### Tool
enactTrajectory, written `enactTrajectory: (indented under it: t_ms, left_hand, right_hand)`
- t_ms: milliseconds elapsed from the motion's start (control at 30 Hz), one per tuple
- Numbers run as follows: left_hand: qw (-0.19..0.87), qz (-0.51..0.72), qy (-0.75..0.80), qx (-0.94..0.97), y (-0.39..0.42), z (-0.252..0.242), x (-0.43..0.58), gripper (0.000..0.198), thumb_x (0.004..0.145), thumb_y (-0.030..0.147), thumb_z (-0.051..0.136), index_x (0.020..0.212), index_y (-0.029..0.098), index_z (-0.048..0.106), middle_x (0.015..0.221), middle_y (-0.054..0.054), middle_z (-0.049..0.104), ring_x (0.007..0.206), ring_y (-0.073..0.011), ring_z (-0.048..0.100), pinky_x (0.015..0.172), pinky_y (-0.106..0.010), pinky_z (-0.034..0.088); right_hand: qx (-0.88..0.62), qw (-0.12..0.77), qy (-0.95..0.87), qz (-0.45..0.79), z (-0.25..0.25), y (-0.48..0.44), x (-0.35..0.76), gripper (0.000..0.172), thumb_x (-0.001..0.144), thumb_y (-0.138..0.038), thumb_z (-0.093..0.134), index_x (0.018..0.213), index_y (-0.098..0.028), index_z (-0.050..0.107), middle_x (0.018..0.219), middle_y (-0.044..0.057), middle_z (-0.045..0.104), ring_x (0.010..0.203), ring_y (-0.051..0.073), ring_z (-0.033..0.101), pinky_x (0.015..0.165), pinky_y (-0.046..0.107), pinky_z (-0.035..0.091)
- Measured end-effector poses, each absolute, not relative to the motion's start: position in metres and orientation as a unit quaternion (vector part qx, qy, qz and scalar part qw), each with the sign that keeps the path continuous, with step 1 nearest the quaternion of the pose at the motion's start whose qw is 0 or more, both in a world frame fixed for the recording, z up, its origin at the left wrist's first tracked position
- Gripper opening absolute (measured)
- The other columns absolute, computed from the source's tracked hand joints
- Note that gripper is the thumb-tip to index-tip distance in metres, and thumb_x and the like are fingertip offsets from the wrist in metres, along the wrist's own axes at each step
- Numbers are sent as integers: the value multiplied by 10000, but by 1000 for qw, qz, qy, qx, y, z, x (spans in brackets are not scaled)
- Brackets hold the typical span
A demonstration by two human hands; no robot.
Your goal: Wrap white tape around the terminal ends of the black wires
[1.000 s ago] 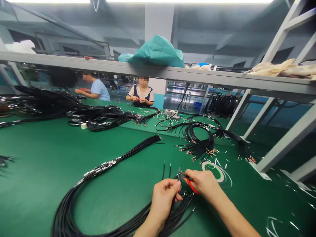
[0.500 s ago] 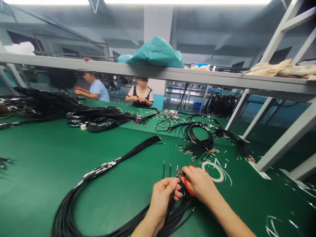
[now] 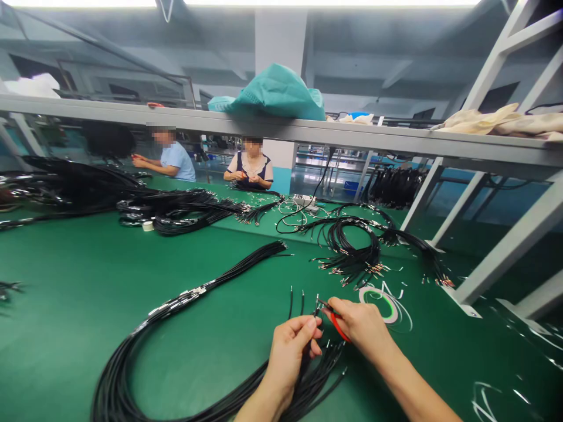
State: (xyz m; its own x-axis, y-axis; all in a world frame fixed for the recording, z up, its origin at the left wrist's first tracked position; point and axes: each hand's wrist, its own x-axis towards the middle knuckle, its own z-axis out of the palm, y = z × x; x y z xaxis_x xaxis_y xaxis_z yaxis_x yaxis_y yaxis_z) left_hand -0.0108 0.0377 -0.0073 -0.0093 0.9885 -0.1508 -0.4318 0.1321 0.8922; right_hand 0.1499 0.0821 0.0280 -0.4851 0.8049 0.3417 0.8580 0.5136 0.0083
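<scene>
A black wire bundle (image 3: 115, 381) loops across the green bench (image 3: 57, 328) and runs under the left hand (image 3: 288, 366), which is closed, pinching upright wire ends (image 3: 316, 308) with metal terminals. The right hand (image 3: 363, 331) clenches red-handled cutters (image 3: 338, 328), their tips right at those terminals. A roll of tape (image 3: 378, 306) lies just beyond that hand.

Black cables (image 3: 109, 381) ring passable green mat (image 3: 189, 363) beside the left hand (image 3: 288, 363).
</scene>
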Motion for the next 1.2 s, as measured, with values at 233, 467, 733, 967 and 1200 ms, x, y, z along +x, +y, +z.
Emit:
enactTrajectory:
  t_ms: [233,467,733,967,1200]
  left_hand:
    - [500,472,491,535,19,-2,3,258,784,380,622,759,131,685,602,2,573,482,-92,509,480,-211,359]
    - [200,386,516,738,8,0,-3,251,883,188,462,1063,226,633,1036,-70,582,949,-205,520,828,-326,409]
    - [28,252,740,623,27,-8,-31,88,814,251,574,850,172,590,916,-73,551,881,-264,470,748,-365,350]
    - [24,271,720,638,20,-13,-20,101,845,177,495,896,178,582,942,-71,546,860,-243,470,737,-344,340]
    - [-19,224,756,615,30,-8,-36,171,869,144,441,922,175,600,938,-89,573,875,-271,496,727,-367,349]
  right_hand:
    - [-666,52,-742,65,36,95,181,155,877,-338,495,1000,-254,539,852,62,744,757,253,695,537,263,354]
    - [-712,19,-696,92,29,89,213,325,668,-310,688,918,-187,522,777,119,715,721,321,686,525,305,382]
    - [-665,58,-742,59,-11,59,240,124,711,-121,576,760,-234,588,677,66,695,576,249,664,441,257,320]
    - [-590,267,-753,-120,10,29,199,274,904,-224,421,1095,-217,619,1055,117,692,968,297,626,772,436,494]
    - [-315,184,-931,-31,5,14,147,439,902,-322,501,1337,-298,447,1269,19,615,1229,244,483,1075,485,249]
